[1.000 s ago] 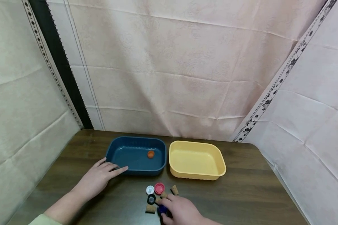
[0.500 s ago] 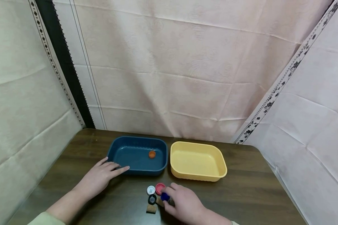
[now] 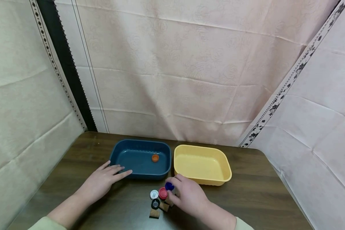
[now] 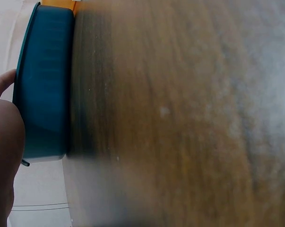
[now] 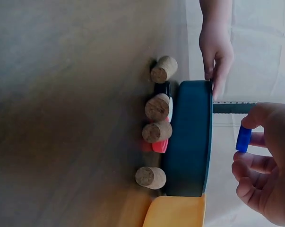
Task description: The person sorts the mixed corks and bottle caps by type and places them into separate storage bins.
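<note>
Between thumb and fingertips, my right hand point(image 3: 191, 196) pinches a blue bottle cap point(image 3: 169, 186), lifted above the small pile of caps and corks. The right wrist view shows this blue cap edge-on, clear of the table. Below lie a red cap point(image 3: 163, 193), a white cap point(image 3: 154, 194), a black ring-like cap point(image 3: 155, 203) and several corks point(image 5: 157, 108), one partly hidden by the hand in the head view. My left hand point(image 3: 103, 180) rests on the near left corner of the blue tub point(image 3: 141, 176), its fingers relaxed over the rim. An orange cap point(image 3: 155, 157) lies inside this tub.
A yellow tub point(image 3: 202, 180) stands right of the blue one, close beside it. Both are on a brown wood-grain table point(image 3: 256, 191). Pale cloth point(image 3: 172, 73) hangs behind the table and on both sides.
My right hand has picked the blue cap up from the pile and moved it up and away from me, toward the tubs. The left hand stays at the blue tub's corner.
</note>
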Motion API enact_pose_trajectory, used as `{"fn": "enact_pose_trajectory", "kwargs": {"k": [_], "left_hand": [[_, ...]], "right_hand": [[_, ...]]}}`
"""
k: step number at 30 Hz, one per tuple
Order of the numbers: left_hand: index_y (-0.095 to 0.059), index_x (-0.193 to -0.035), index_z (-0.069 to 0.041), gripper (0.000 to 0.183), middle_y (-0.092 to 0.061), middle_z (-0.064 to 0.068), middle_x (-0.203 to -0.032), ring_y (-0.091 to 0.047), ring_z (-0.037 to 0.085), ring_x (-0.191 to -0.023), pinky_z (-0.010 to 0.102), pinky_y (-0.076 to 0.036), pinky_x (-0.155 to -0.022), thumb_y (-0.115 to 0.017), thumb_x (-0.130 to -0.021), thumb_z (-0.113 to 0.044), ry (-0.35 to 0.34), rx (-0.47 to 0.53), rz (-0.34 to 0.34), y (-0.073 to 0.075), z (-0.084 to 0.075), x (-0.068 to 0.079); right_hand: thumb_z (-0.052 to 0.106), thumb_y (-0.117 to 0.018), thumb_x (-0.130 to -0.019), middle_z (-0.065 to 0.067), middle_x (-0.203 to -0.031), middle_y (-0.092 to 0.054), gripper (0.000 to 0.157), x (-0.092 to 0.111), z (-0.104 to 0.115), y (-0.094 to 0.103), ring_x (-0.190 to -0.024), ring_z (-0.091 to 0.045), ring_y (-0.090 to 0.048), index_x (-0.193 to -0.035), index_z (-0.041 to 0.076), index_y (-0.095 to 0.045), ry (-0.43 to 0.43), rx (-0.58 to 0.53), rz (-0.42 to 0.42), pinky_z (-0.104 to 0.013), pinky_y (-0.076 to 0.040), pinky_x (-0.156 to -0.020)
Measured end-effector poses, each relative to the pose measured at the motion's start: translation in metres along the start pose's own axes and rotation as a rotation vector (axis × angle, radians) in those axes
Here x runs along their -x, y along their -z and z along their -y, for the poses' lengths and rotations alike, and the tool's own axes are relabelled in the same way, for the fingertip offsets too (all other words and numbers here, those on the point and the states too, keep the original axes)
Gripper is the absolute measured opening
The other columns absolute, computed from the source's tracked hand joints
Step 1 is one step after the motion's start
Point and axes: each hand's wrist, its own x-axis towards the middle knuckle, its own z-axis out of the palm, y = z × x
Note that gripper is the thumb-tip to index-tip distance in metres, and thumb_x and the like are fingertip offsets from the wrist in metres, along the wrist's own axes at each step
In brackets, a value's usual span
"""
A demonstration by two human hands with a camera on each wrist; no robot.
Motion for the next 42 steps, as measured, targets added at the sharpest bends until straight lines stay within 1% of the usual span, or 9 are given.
{"fn": "enact_pose_trajectory", "kwargs": {"k": [4, 8, 13, 17, 23, 31, 34, 38, 42], "left_hand": [[-0.054, -0.144, -0.028, 0.087, -0.065, 0.005, -0.129, -0.060, 0.026, -0.120, 0.058, -0.039, -0.107, -0.069, -0.074, 0.021, 0.003, 0.002, 0.008, 0.001, 0.000, 0.002], [-0.054, -0.144, -0.028, 0.087, -0.065, 0.006, -0.130, -0.060, 0.027, -0.120, 0.058, -0.039, -0.107, -0.068, -0.074, 0.021, 0.008, 0.008, 0.016, 0.001, 0.001, 0.003], [-0.053, -0.144, -0.029, 0.086, -0.065, 0.006, -0.131, -0.060, 0.027, -0.121, 0.058, -0.038, -0.108, -0.068, -0.075, 0.021, 0.011, 0.009, 0.024, 0.001, 0.001, 0.002], [-0.054, -0.144, -0.030, 0.086, -0.065, 0.006, -0.131, -0.060, 0.027, -0.121, 0.058, -0.039, -0.107, -0.070, -0.075, 0.020, 0.001, 0.008, 0.015, 0.002, 0.001, 0.001], [-0.052, -0.145, -0.030, 0.086, -0.065, 0.006, -0.131, -0.060, 0.026, -0.121, 0.058, -0.039, -0.107, -0.071, -0.076, 0.017, -0.011, 0.010, 0.023, 0.002, 0.000, 0.000], [-0.051, -0.146, -0.030, 0.082, -0.064, 0.007, -0.132, -0.059, 0.028, -0.123, 0.059, -0.037, -0.109, -0.069, -0.080, 0.015, 0.005, 0.019, 0.061, 0.006, -0.001, -0.006], [-0.051, -0.146, -0.030, 0.080, -0.064, 0.007, -0.132, -0.059, 0.028, -0.123, 0.059, -0.036, -0.109, -0.070, -0.081, 0.014, 0.012, 0.021, 0.082, 0.007, -0.001, -0.006], [-0.050, -0.147, -0.030, 0.078, -0.063, 0.007, -0.133, -0.059, 0.028, -0.123, 0.059, -0.036, -0.109, -0.069, -0.083, 0.012, 0.017, 0.022, 0.101, 0.008, -0.001, -0.005], [-0.049, -0.147, -0.031, 0.078, -0.063, 0.006, -0.133, -0.059, 0.027, -0.123, 0.059, -0.036, -0.109, -0.070, -0.084, 0.010, 0.017, 0.015, 0.104, 0.008, -0.001, -0.004]], "right_hand": [[0.031, -0.072, -0.091, 0.009, -0.095, -0.060, 0.033, -0.009, -0.001, 0.000, -0.075, -0.002, -0.053, -0.121, 0.019, -0.068, 0.003, 0.005, -0.012, -0.018, -0.053, -0.070], [0.033, -0.070, -0.092, 0.008, -0.101, -0.063, 0.033, -0.018, -0.002, -0.001, -0.081, -0.003, -0.058, -0.122, 0.018, -0.067, 0.018, 0.010, -0.031, -0.019, -0.055, -0.076], [0.034, -0.069, -0.092, 0.007, -0.104, -0.064, 0.033, -0.025, -0.003, -0.004, -0.084, -0.003, -0.060, -0.121, 0.018, -0.067, 0.045, 0.035, -0.052, -0.019, -0.055, -0.077], [0.034, -0.069, -0.093, 0.007, -0.103, -0.063, 0.032, -0.030, -0.005, -0.007, -0.083, -0.003, -0.060, -0.121, 0.018, -0.067, 0.044, 0.052, -0.046, -0.019, -0.055, -0.075], [0.034, -0.069, -0.092, 0.005, -0.102, -0.064, 0.033, -0.045, -0.009, -0.008, -0.082, -0.005, -0.059, -0.121, 0.017, -0.067, 0.035, 0.074, -0.003, -0.020, -0.055, -0.075], [0.035, -0.070, -0.092, 0.004, -0.094, -0.063, 0.034, -0.077, -0.018, -0.006, -0.076, -0.008, -0.056, -0.120, 0.016, -0.068, 0.061, 0.155, 0.038, -0.021, -0.054, -0.068], [0.037, -0.072, -0.091, 0.004, -0.090, -0.061, 0.035, -0.091, -0.022, -0.008, -0.074, -0.009, -0.055, -0.119, 0.016, -0.068, 0.028, 0.180, 0.078, -0.021, -0.053, -0.067], [0.040, -0.072, -0.090, 0.005, -0.085, -0.060, 0.034, -0.108, -0.024, -0.013, -0.072, -0.010, -0.053, -0.114, 0.016, -0.070, -0.008, 0.215, 0.131, -0.021, -0.051, -0.066], [0.042, -0.072, -0.090, 0.005, -0.088, -0.064, 0.032, -0.119, -0.023, -0.019, -0.075, -0.012, -0.055, -0.111, 0.018, -0.071, 0.022, 0.279, 0.157, -0.025, -0.049, -0.070]]}}
